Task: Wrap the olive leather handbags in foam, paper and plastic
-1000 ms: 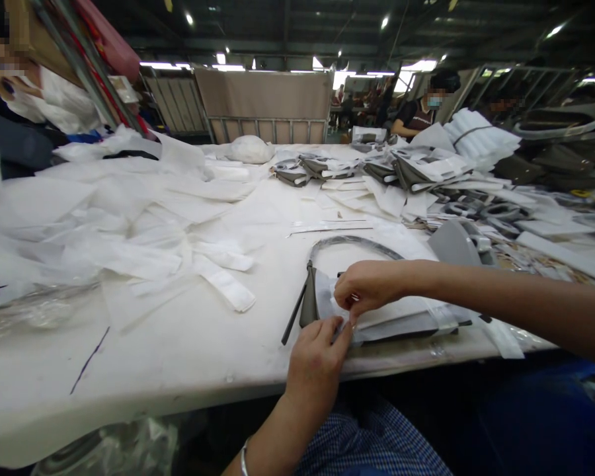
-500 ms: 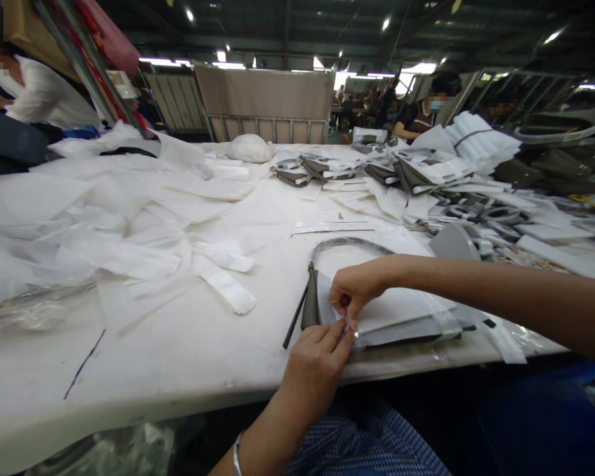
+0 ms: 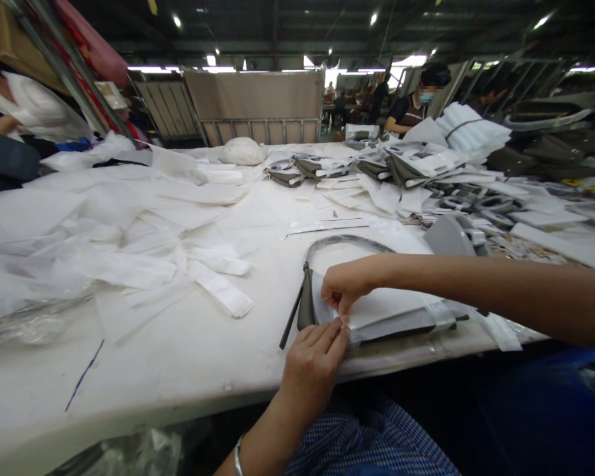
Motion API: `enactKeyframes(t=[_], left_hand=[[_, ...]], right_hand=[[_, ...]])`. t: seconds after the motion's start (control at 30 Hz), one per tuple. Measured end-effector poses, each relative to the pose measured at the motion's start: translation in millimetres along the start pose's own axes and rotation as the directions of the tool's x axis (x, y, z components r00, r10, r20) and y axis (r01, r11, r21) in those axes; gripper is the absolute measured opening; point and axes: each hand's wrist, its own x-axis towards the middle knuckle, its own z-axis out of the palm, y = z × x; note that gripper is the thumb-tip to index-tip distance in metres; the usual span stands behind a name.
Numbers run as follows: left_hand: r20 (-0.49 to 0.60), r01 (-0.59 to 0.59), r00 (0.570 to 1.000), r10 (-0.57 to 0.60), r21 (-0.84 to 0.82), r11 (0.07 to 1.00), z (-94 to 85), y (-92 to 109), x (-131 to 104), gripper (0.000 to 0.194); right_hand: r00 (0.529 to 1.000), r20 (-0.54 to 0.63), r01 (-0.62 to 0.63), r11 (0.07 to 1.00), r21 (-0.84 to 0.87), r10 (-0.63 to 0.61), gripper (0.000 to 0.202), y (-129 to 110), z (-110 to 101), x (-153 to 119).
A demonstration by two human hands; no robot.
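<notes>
Pinching with both hands, you work at the near left corner of a flat grey bag (image 3: 401, 322) that lies on the tabletop (image 3: 188, 350) close to its front edge. Your left hand (image 3: 311, 370) presses closed fingertips onto the white wrapping sheet (image 3: 377, 307) covering the bag; your right hand (image 3: 344, 287) nips the same sheet just above, thumb and fingers shut on it. Compared with a second ago, both hands have drawn closer together and slid slightly left along the bag's edge, and the sheet looks flatter over the bag. The bag's dark curved handle (image 3: 347, 242) arcs just behind your right hand. Loose white paper strips (image 3: 218, 291) lie left of the bag, apart from it.
</notes>
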Motion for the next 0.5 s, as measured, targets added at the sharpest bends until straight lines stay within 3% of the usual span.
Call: enactKeyframes(t=[0.13,0.23,0.5], left_hand=[[-0.017,0.112,0.994,-0.111,0.046,0.993,2.1,8,0,0.026],[-0.041,0.092,0.995,-0.089,0.067,0.994,2.7,12,0,0.026],[-0.064,0.068,0.996,-0.067,0.006,0.998,4.9,13,-1,0.026]], right_hand=[[0.996,-0.068,-0.077,0.968,-0.239,0.062,0.025,-15,2,-5],[0.994,-0.074,-0.108,0.912,-0.395,0.085,0.023,-23,2,-5],[0.987,-0.158,-0.093,0.902,-0.422,0.028,0.035,-10,-3,-3]])
